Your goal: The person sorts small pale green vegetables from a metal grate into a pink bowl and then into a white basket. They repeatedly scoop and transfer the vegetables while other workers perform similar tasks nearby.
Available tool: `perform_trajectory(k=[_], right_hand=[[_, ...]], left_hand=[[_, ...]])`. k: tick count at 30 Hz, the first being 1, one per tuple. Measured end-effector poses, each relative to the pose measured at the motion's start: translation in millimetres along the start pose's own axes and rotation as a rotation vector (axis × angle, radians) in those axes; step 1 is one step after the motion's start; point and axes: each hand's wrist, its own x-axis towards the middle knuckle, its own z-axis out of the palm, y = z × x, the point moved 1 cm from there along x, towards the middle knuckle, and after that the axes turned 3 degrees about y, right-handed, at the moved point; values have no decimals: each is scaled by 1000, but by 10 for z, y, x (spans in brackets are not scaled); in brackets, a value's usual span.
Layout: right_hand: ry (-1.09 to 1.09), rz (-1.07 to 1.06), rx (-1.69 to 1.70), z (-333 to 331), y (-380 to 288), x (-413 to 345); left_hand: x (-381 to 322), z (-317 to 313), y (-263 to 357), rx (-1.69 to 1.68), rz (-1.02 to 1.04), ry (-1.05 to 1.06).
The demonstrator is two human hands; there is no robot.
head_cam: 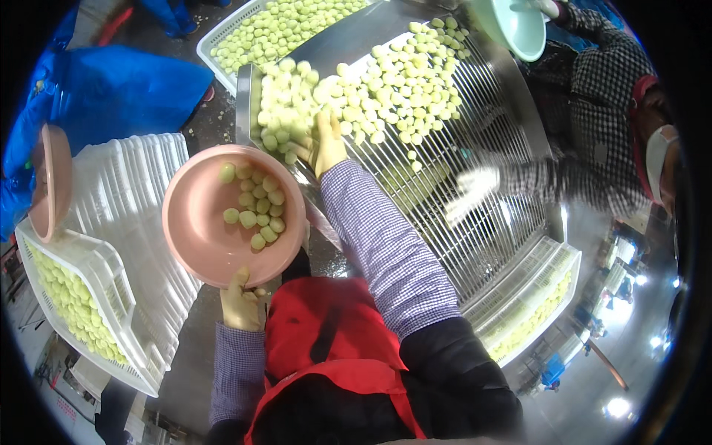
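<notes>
My left hand [243, 303] grips the near rim of a round pink plastic basin [194, 222]. Several pale green, round peeled fruits or vegetables [261, 203] lie toward the basin's right side. Beyond it, my right hand [325, 146] reaches to the left end of a slatted metal sorting table [484, 117], thumb and fingers apart. Its fingertips are at a heap of the same green pieces [384, 92], some blurred by motion. Whether a piece rests in the palm is hidden.
A co-worker's white-gloved hand [473, 192] is over the bars at right; their other hand holds a mint-green basin [520, 33]. Filled white crates stand at the back [222, 72], lower left [83, 245] and lower right [573, 267]. Another pink basin [51, 183] leans at left.
</notes>
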Motion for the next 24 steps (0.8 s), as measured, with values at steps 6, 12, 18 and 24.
perform_trajectory(k=[6, 12, 18, 24], right_hand=[[202, -122, -326, -353, -586, -558], [709, -22, -302, -1166, -921, -1062], [701, 23, -376, -690, -1176, -539], [453, -172, -365, -133, -1194, 287]], left_hand=[[16, 79, 48, -125, -20, -71], [143, 38, -41, -54, -8, -86], [232, -27, -31, 23, -49, -146], [151, 74, -49, -169, -27, -124]])
